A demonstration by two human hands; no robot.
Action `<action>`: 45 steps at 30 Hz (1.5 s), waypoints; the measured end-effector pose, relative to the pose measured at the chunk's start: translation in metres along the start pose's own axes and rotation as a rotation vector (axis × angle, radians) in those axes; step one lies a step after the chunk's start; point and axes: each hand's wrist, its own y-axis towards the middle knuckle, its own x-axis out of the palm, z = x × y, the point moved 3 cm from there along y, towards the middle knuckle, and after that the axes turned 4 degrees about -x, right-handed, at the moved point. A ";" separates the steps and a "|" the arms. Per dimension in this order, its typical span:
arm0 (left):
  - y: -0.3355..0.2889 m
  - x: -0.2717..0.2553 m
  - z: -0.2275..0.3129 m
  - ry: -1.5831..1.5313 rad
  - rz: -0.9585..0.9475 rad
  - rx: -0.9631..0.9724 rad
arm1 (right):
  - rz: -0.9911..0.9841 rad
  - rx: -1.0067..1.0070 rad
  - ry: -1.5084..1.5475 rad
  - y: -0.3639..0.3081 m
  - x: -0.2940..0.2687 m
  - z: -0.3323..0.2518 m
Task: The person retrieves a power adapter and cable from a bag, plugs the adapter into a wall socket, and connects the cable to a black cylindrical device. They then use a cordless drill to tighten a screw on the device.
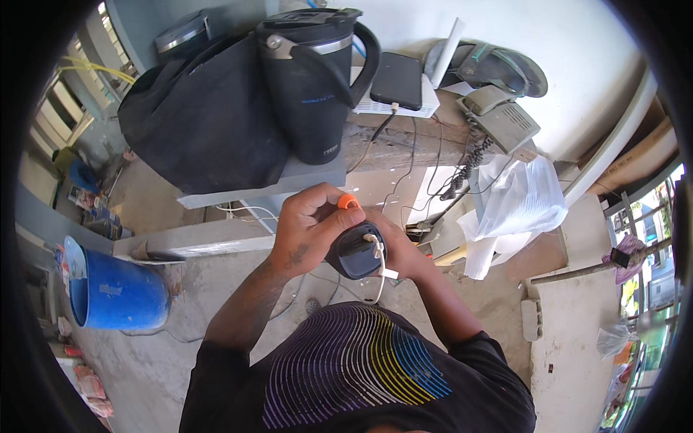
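Black device (pixel 350 261) held up between my two hands

I hold the black device in the air in front of my chest, out from the near edge of the wooden ledge (pixel 367 148). A white cord (pixel 379 254) bends over its top and hangs down by its right side. At its far end is a small orange piece (pixel 348 201); my left hand (pixel 307 227) pinches this with thumb and bent forefinger. My right hand (pixel 395 247) curves along the other side of the device, but its fingers are mostly hidden, so I cannot tell how tightly they close.

Beyond my hands, a black tumbler (pixel 307 101) with a big handle stands near the left end of the ledge, next to a black bag (pixel 209 123) that lies over the grey board (pixel 319 175), near its left corner. To the tumbler's right, a black phone (pixel 397 81) lies on a white box (pixel 427 107). A grey corded telephone (pixel 509 123) sits toward the ledge's right end, its coiled cord (pixel 468 166) dropping over the front edge. A dark slipper-like thing (pixel 505 68) is behind it.

Below that end is a whitish plastic bag (pixel 516 198). Off to my left, a blue drum (pixel 123 292) stands on the concrete floor (pixel 180 368).
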 end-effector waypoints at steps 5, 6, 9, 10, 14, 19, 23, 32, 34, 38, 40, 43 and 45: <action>0.024 0.018 0.047 -0.004 -0.071 0.082 | 0.144 -0.081 0.196 0.003 -0.028 -0.033; 0.027 0.020 0.057 -0.001 -0.083 0.084 | 0.182 -0.088 0.190 0.004 -0.035 -0.043; 0.032 0.022 0.074 -0.020 -0.114 0.158 | 0.322 -0.038 0.248 0.003 -0.061 -0.063; 0.030 0.019 0.074 -0.021 -0.125 0.133 | 0.351 -0.057 0.153 0.001 -0.078 -0.069; 0.009 -0.008 0.079 0.051 -0.048 0.116 | 0.507 -0.081 0.107 0.014 -0.131 -0.089; -0.007 -0.026 0.087 0.237 -0.006 0.223 | 0.592 -0.176 -0.040 0.042 -0.187 -0.096; -0.015 -0.041 0.088 0.383 0.044 0.238 | 0.604 -0.190 -0.161 0.071 -0.213 -0.099; -0.050 -0.059 0.038 0.685 0.200 0.050 | 0.515 -0.121 -0.113 0.051 -0.199 -0.071; -0.065 -0.066 0.007 0.791 0.289 0.163 | 0.563 -0.195 -0.117 0.039 -0.190 -0.061; -0.103 -0.098 -0.021 0.885 0.427 0.192 | 0.497 -0.177 -0.150 0.044 -0.166 -0.083; -0.126 -0.123 -0.015 0.833 0.580 0.125 | 0.435 -0.159 -0.197 0.050 -0.161 -0.095; -0.155 -0.173 -0.009 0.699 0.864 0.160 | 0.423 -0.202 -0.053 0.088 -0.120 -0.132; -0.159 -0.202 0.002 0.543 0.983 0.219 | 0.422 -0.238 0.021 0.118 -0.099 -0.163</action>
